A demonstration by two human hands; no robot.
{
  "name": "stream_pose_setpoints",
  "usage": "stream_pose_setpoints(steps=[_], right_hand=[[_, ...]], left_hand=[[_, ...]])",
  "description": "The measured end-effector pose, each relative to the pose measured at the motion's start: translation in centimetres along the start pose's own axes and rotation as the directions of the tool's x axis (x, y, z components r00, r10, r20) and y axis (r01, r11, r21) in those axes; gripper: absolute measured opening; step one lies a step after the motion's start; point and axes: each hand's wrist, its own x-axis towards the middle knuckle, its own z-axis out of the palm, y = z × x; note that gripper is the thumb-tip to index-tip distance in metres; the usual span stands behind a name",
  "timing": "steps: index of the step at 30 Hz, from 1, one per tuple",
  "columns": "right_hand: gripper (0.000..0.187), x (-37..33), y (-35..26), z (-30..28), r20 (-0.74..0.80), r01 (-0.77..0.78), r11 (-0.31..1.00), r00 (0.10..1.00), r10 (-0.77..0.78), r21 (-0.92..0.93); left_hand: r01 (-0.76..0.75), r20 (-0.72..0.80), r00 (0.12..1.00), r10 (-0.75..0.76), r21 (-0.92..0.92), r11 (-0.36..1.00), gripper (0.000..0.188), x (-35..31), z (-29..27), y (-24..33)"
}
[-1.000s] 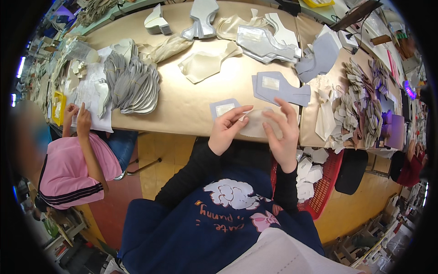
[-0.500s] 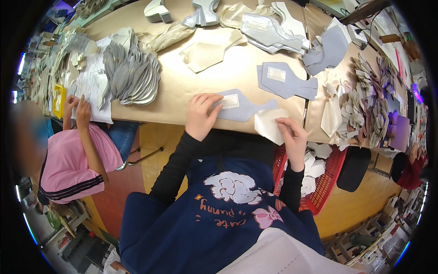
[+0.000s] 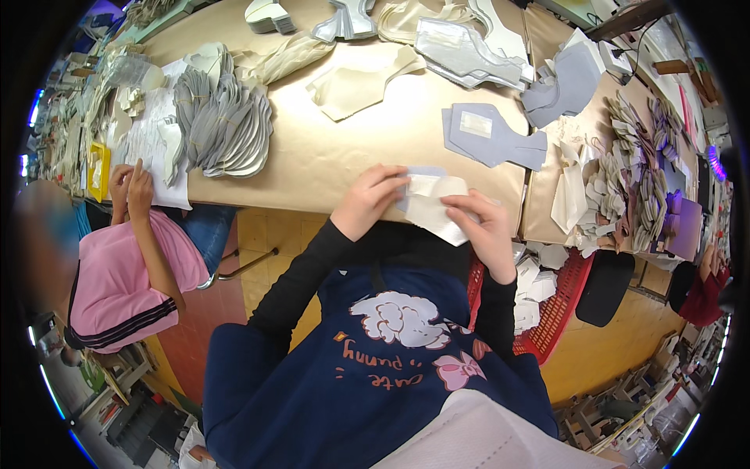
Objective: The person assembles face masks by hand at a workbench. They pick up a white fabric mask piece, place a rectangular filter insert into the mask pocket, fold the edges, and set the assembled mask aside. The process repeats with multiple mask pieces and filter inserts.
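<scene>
The left hand (image 3: pixel 366 202) and right hand (image 3: pixel 482 227) are both pinching a white backing sheet (image 3: pixel 434 209) lying over a grey cut piece (image 3: pixel 422 173) at the near edge of the table (image 3: pixel 328 156). The sheet is overhanging that edge, so it is likely to crease or slip off toward the red basket (image 3: pixel 562 305) below. The grey piece is mostly hidden under the sheet and fingers.
</scene>
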Motion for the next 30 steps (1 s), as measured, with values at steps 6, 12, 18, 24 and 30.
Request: stream_pose_setpoints(steps=[6,12,18,24,30], right_hand=[[0.022,1.8,1.9,1.7,-0.016,-0.079,0.996,0.997,0.080,0.045],[0.023,2.2,2.5,1.6,0.010,-0.116,0.992,0.993,0.117,-0.039],[0.022,2.8,2.6,1.4,0.058,-0.106,0.987,0.992,0.113,-0.118],[0.021,3.1,2.7,1.4,0.070,-0.098,0.981,0.991,0.111,-0.167],[0.022,3.1,2.8,1.4,0.075,-0.102,0.981,0.990,0.116,-0.164]], left_hand=[[-0.016,-0.129,0.991,0.033,0.129,0.991,0.027,0.2,-1.6,-1.0],[0.010,-0.180,0.983,0.028,0.206,0.979,0.023,0.4,-1.2,-1.0],[0.001,-0.199,0.979,0.035,0.176,0.984,0.019,0.3,-1.3,-1.2],[-0.008,-0.200,0.979,0.046,0.186,0.983,0.017,0.2,-1.3,-1.2],[-0.026,-0.177,0.982,0.059,0.185,0.982,0.016,0.2,-1.5,-1.2]])
